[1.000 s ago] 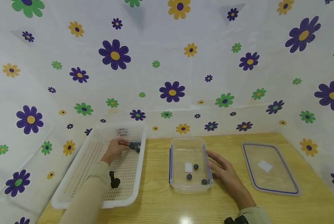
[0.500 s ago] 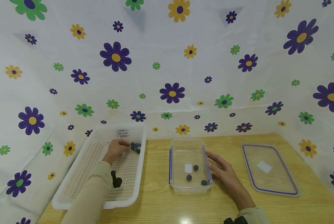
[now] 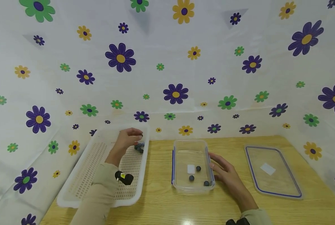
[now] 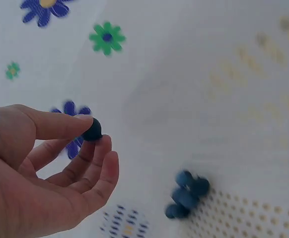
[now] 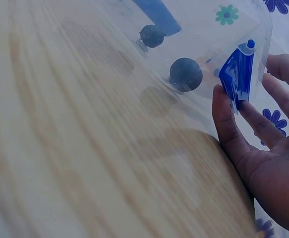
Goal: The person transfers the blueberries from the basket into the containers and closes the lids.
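My left hand (image 3: 125, 142) is raised over the far right part of a white plastic basket (image 3: 143, 175). Between thumb and fingertip it pinches one dark blueberry (image 4: 94, 131); the other fingers curve loosely beneath. Below lies a small cluster of blueberries (image 4: 186, 196) on the basket's perforated floor. A clear lidless container (image 3: 181, 154) stands mid-table, with loose blueberries (image 3: 191, 178) inside. My right hand (image 3: 226, 173) rests against its right wall with relaxed fingers. Close up in the right wrist view, fingertips touch the blue latch (image 5: 239, 74) there.
A clear lid (image 3: 281, 172) with a blue seal lies flat on the wooden table (image 3: 161, 203) at the right. Flower-printed white sheeting (image 3: 150, 81) rises behind and at both sides. A black wrist camera (image 3: 124, 178) sits on the left sleeve.
My left hand has lifted from the cluster, moving up and to the right, with a blueberry now pinched in its fingers. My right hand keeps its place on the container.
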The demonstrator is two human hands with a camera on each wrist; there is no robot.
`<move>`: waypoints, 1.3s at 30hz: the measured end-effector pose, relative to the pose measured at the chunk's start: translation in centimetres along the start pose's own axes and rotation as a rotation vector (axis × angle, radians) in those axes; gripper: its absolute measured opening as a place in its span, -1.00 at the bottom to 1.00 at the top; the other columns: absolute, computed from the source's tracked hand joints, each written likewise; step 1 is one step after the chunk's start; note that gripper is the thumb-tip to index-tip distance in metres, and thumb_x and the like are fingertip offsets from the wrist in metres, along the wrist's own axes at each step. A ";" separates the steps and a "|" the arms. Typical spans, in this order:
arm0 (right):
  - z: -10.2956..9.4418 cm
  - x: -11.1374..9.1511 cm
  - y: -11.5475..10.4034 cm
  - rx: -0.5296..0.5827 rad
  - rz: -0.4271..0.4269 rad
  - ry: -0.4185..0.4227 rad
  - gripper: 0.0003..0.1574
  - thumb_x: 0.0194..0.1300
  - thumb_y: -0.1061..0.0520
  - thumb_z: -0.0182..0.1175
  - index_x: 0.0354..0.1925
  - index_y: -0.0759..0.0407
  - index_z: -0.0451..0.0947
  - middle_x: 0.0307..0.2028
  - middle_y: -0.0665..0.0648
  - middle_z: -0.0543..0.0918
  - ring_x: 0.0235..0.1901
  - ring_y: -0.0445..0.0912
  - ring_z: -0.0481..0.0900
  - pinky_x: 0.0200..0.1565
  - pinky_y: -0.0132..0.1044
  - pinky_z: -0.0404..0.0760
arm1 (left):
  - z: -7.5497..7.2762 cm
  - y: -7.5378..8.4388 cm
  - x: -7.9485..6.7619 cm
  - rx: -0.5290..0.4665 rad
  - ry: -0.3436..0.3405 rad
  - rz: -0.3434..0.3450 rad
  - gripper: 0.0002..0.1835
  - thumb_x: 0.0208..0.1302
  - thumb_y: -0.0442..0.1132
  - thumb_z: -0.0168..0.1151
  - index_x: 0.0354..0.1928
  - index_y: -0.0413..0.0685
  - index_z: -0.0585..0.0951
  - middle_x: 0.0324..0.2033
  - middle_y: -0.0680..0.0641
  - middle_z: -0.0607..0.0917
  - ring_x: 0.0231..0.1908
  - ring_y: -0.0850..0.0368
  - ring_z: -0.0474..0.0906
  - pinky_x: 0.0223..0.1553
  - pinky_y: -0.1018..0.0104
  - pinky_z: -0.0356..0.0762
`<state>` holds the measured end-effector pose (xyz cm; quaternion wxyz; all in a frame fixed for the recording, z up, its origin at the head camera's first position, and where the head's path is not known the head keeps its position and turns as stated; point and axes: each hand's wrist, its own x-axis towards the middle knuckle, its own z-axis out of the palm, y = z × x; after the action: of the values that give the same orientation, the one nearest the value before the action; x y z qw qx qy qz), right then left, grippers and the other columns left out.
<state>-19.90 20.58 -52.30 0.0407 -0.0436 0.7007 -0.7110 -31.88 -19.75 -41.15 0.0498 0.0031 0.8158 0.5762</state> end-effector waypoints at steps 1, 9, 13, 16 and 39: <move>0.0 0.0 0.0 0.001 0.000 -0.001 -0.32 0.56 -0.03 0.14 0.53 0.04 0.27 0.54 0.16 0.21 0.34 0.21 0.41 0.05 -0.07 0.67 | 0.2 0.5 -0.3 -0.006 -0.008 0.033 -0.69 0.43 -0.37 0.25 0.15 -0.34 0.60 0.10 -0.29 0.64 0.07 -0.14 0.57 0.17 -0.02 0.57; -0.2 -0.1 0.2 0.013 -0.028 -0.006 -0.32 0.58 0.02 0.13 0.53 0.11 0.25 0.53 0.22 0.22 0.28 0.08 0.49 0.02 -0.08 0.69 | 2.2 3.6 -3.3 -0.079 -0.045 0.230 -0.71 0.40 -0.41 0.25 0.12 -0.34 0.60 0.09 -0.31 0.62 0.06 -0.14 0.62 0.04 0.26 0.62; -0.3 -0.1 0.4 0.021 -0.044 -0.009 -0.33 0.58 0.06 0.12 0.53 0.14 0.25 0.52 0.25 0.21 0.24 0.07 0.53 0.00 -0.07 0.70 | 3.7 3.9 -4.5 -0.172 -0.071 0.265 -0.72 0.41 -0.43 0.26 0.11 -0.36 0.60 0.08 -0.27 0.62 0.07 -0.17 0.62 0.00 0.29 0.63; -0.3 0.0 0.5 0.023 -0.050 -0.003 -0.34 0.58 0.07 0.12 0.53 0.15 0.26 0.52 0.25 0.22 0.25 0.11 0.52 0.00 -0.07 0.69 | 5.1 4.0 -5.3 -0.255 -0.085 0.278 -0.73 0.39 -0.43 0.27 0.09 -0.37 0.60 0.10 -0.26 0.61 0.07 -0.17 0.60 -0.02 0.29 0.64; -0.2 0.0 0.3 0.014 -0.031 -0.025 -0.34 0.59 0.02 0.11 0.54 0.05 0.26 0.55 0.21 0.18 0.29 0.20 0.48 0.02 -0.02 0.70 | 13.7 4.3 -10.1 -0.505 -0.099 0.361 -0.77 0.33 -0.52 0.29 0.01 -0.35 0.65 0.02 -0.18 0.62 -0.05 0.02 0.63 -0.05 0.32 0.64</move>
<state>-19.93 20.74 -52.56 0.0388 -0.0631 0.6942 -0.7159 -20.91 -6.09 -40.81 -0.0143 0.1635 0.6298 0.7592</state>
